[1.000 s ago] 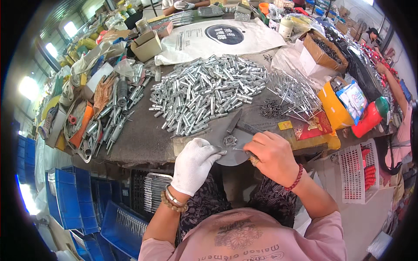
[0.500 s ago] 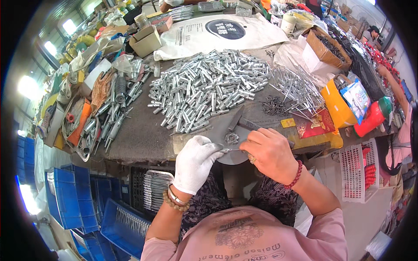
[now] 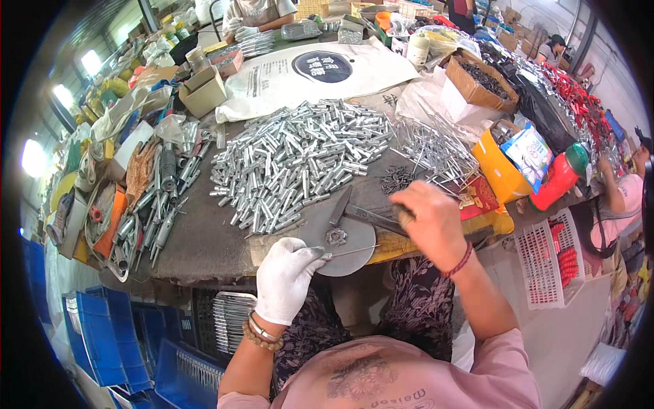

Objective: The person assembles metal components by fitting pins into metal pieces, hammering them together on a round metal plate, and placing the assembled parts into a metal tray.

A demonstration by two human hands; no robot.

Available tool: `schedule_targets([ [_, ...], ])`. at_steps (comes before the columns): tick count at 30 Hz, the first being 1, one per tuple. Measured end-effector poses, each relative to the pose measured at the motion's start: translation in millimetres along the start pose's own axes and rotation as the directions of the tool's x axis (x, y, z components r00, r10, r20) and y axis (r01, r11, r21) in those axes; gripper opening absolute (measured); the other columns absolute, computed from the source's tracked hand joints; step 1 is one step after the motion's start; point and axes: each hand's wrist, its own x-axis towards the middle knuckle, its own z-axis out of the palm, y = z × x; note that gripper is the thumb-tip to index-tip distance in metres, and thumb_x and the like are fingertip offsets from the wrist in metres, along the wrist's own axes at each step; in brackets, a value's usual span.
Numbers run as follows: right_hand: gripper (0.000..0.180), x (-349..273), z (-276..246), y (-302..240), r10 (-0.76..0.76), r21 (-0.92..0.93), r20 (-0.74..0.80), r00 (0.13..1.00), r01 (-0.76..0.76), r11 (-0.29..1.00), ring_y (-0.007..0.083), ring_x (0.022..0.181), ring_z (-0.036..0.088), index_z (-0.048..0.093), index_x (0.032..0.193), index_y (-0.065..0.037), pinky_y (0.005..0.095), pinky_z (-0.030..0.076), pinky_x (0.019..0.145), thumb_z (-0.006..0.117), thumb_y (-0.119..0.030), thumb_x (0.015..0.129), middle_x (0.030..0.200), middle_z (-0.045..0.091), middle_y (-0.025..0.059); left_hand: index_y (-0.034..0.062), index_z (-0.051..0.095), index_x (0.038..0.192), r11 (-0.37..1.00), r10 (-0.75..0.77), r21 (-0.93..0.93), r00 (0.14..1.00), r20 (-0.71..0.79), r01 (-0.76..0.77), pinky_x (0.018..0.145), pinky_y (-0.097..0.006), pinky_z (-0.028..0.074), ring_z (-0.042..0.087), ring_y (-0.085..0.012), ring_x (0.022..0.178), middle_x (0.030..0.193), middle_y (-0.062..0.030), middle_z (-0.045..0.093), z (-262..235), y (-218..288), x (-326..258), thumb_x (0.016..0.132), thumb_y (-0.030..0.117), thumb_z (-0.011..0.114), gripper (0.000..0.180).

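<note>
My left hand (image 3: 285,278), in a white knit glove, pinches a thin metal rod (image 3: 354,251) that points right over a round grey plate (image 3: 354,269). On the plate sits a small ring-shaped metal piece (image 3: 336,236). A hammer (image 3: 371,217) lies across the plate and the table, its handle running under my right hand (image 3: 436,221). That hand is bare and raised, its fingers curled inward; whether something small is in them is hidden. Just beyond it is a small heap of dark screws (image 3: 396,178). Thin metal rods (image 3: 436,150) lie heaped behind that.
A big pile of silver metal sleeves (image 3: 293,157) covers mid-table. Tools and tubes (image 3: 160,198) crowd the left. A yellow container (image 3: 501,167) and a red bottle (image 3: 555,180) stand right. Blue bins (image 3: 109,341) and a white basket (image 3: 548,262) sit below table height. Other people work nearby.
My right hand has let go of the rod's end and moved up and right, toward the dark screws. My left hand keeps its hold on the rod. The whole view has shifted slightly.
</note>
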Motion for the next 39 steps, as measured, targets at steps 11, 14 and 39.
schedule_targets([
  [11, 0.019, 26.9, 20.0, 26.9, -0.069, -0.215, 0.200, 0.977, 0.112, 0.970, 0.0312, 0.100, 0.066, 0.070, 0.089, -0.008, 0.0466, 0.057, 0.082, 0.083, -0.010, 0.074, 0.099, 0.062, 0.0089, 0.0104, 0.082, 0.101, 0.997, 0.006, 0.073, 0.998, 0.055, -0.010, 0.079, -0.038, 0.055, 0.067, -0.0270, 0.089, 0.093, -0.0066, 0.067, -1.9, 2.0, -1.8, 0.083, 0.016, 0.086, 0.019],
  [14, 0.022, 24.0, 14.8, 24.3, -0.033, -0.171, 0.242, 0.970, 0.076, 0.982, 0.0306, 0.101, 0.066, 0.070, 0.092, -0.009, 0.0455, 0.056, 0.083, 0.084, -0.010, 0.075, 0.100, 0.062, 0.0078, 0.0106, 0.082, 0.101, 0.998, 0.001, 0.064, 1.000, 0.027, -0.003, 0.079, -0.038, 0.056, 0.067, -0.0268, 0.090, 0.094, -0.0064, 0.067, -3.7, 2.9, -4.7, 0.084, 0.015, 0.085, 0.018],
  [39, 0.023, 0.8, 19.7, -57.2, 0.040, 0.615, 0.229, 0.973, -0.176, 0.769, 0.0225, 0.090, 0.070, 0.072, 0.100, -0.004, 0.0361, 0.055, 0.081, 0.076, 0.006, 0.080, 0.098, 0.071, 0.0082, 0.0124, 0.080, 0.100, 0.996, -0.015, 0.087, 0.998, 0.063, 0.009, 0.081, -0.038, 0.056, 0.068, -0.0276, 0.093, 0.096, -0.0067, 0.067, -2.1, -1.0, -1.1, 0.084, 0.013, 0.082, 0.017],
])
